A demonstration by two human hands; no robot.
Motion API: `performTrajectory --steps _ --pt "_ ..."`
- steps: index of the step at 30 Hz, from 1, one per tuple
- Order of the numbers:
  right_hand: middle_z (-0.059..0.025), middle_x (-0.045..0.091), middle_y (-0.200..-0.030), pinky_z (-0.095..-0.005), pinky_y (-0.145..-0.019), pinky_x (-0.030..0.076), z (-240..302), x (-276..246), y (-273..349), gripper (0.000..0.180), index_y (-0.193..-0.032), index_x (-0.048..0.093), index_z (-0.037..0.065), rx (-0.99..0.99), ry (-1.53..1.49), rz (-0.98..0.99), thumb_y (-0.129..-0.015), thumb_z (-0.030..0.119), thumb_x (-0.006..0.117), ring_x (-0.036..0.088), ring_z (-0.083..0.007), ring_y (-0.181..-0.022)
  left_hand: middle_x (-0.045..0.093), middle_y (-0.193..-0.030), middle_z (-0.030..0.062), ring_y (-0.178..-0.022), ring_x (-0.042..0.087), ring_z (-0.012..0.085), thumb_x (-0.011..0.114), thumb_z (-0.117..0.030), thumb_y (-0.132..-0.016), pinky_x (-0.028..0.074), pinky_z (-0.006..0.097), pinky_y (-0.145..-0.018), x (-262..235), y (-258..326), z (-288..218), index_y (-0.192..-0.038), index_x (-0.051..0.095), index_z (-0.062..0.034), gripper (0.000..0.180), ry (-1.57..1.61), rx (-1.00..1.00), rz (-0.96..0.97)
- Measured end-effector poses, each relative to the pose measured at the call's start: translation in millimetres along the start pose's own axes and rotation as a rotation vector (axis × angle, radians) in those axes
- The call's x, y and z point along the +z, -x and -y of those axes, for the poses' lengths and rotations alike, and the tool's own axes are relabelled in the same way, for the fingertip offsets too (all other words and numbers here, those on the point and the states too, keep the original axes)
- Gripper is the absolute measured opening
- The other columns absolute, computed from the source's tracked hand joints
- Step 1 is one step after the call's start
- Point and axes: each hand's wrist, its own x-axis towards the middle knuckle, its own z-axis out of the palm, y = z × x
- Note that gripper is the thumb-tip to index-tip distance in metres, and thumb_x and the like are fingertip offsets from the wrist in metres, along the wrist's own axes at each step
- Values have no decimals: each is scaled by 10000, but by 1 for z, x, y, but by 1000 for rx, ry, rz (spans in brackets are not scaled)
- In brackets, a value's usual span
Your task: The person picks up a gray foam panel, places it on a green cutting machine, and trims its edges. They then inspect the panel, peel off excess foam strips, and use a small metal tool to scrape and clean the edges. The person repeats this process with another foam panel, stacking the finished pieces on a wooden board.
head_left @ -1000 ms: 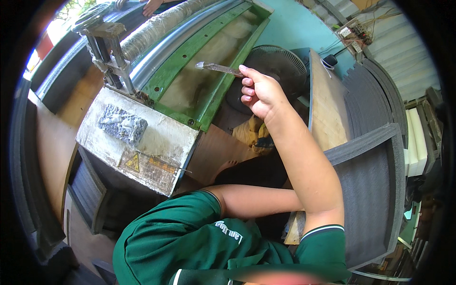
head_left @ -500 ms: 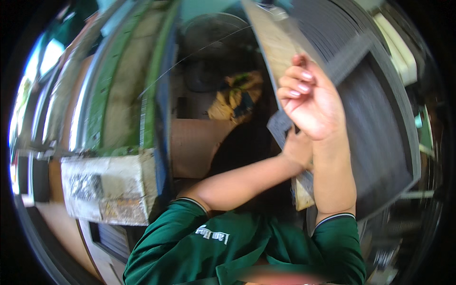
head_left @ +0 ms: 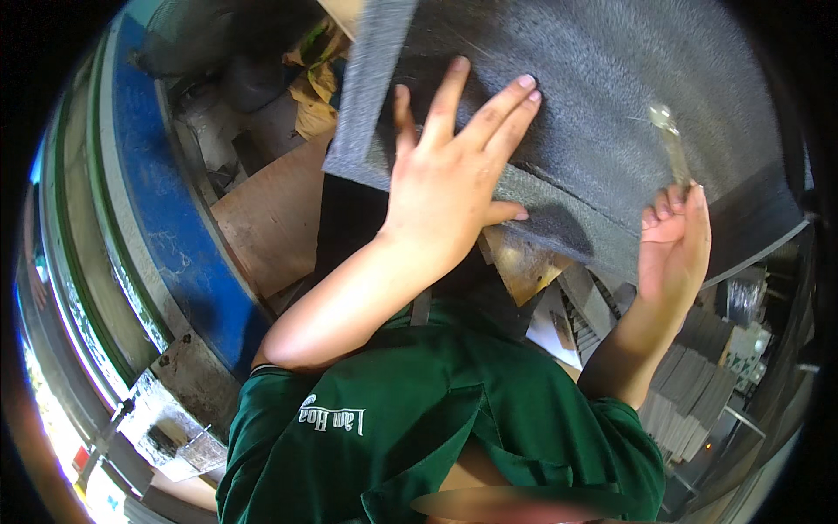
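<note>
My left hand (head_left: 449,188) lies with spread fingers on a dark grey foam-like panel (head_left: 611,79) that has a raised rim. Its fingers reach over the inner face, while the thumb rests by the near rim. At the right, my right hand (head_left: 674,244) pinches the lower end of a narrow translucent strip (head_left: 672,144), which looks like tape. The strip stands up from the fingertips in front of the panel's inner face. Whether its upper end touches the panel, I cannot tell.
On the left runs a long blue and green machine frame (head_left: 166,201) with a worn whitish block (head_left: 175,428) at its end. Brown board (head_left: 275,214) and crumpled yellow paper (head_left: 312,105) lie beyond my left arm. Stacked grey pieces (head_left: 690,393) sit at the lower right.
My view has turned toward the panel, which now fills the upper right. My left hand has moved from under the right forearm onto the panel; my right hand has moved right, with the strip now plain.
</note>
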Motion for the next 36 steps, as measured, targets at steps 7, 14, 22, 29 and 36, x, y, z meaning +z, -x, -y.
performTrajectory --steps 7,14,22,29,36 --pt "-58 624 -896 -328 -704 499 -44 -1 10 185 -1133 654 -32 -54 194 55 -1026 118 635 592 -138 -791 503 -1565 68 -1496 379 365 920 -88 -590 264 496 -1275 -15 -3 11 -1502 503 -126 1003 282 18 44" --pt "-62 687 -932 -231 -684 503 -55 16 17 107 -1069 693 -41 -227 565 113 -983 20 674 622 -96 -730 533 -1545 12 -1458 432 370 945 -187 -529 349 469 -1216 -23 -7 7 -1423 571 -145 970 -30 -26 90" --pt "-110 738 -1039 -232 -695 533 -51 29 7 147 -1106 725 -46 -156 579 130 -975 -4 672 648 -94 -764 545 -1532 11 -1459 419 437 958 -259 -495 321 634 -1184 -16 -13 11 -1427 554 -138 1023 -47 -10 91" --pt "-160 725 -1061 -302 -769 603 -47 11 5 199 -1114 702 -78 6 340 266 -926 -16 713 698 -163 -837 492 -1540 -8 -1465 369 452 956 -156 -498 347 660 -1152 -14 -10 13 -1453 513 -171 1052 182 21 -51" --pt "-132 669 -1035 -280 -752 549 -54 22 6 188 -1089 679 -72 -160 439 329 -911 -28 720 652 -149 -867 500 -1532 17 -1457 380 457 960 -173 -478 348 643 -1162 -11 -8 17 -1453 516 -162 1072 216 92 -118"
